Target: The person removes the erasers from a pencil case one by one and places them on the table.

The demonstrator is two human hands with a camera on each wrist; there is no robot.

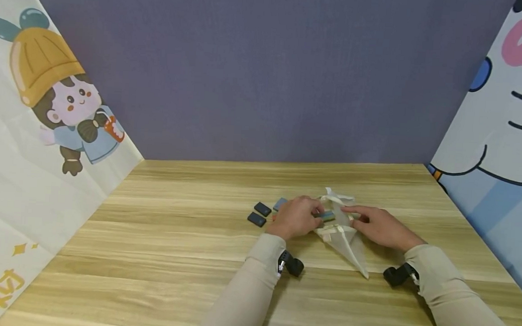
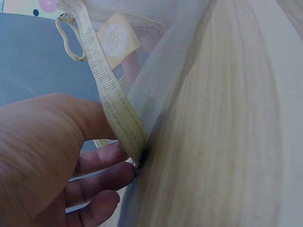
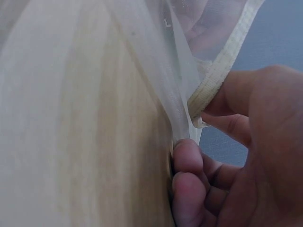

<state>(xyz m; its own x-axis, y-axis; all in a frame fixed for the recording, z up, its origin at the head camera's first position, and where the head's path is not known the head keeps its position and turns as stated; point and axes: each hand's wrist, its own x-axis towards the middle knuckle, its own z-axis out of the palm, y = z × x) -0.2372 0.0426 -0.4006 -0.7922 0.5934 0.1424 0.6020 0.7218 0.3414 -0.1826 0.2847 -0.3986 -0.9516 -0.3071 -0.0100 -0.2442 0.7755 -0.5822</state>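
Observation:
A white mesh bag (image 1: 343,243) with a cream woven trim (image 2: 106,78) lies on the table between my two hands. The left hand (image 1: 297,216) grips the trimmed edge at the bag's left side, its thumb passing behind the trim in the left wrist view. From the right, my right hand (image 1: 380,226) pinches the opposite edge, where the trim (image 3: 222,68) folds beside its thumb and fingers. Between the hands, a blue-green thing (image 1: 326,216) shows at the bag's opening; its kind is unclear. A square label (image 2: 116,40) is on the mesh.
Two small black blocks (image 1: 262,209) lie left of my left hand. A blue thing (image 1: 280,204) and a bit of red are partly hidden by that hand. The wooden table (image 1: 170,257) meets a grey-purple panel (image 1: 266,73) at the back and printed cloths at both sides.

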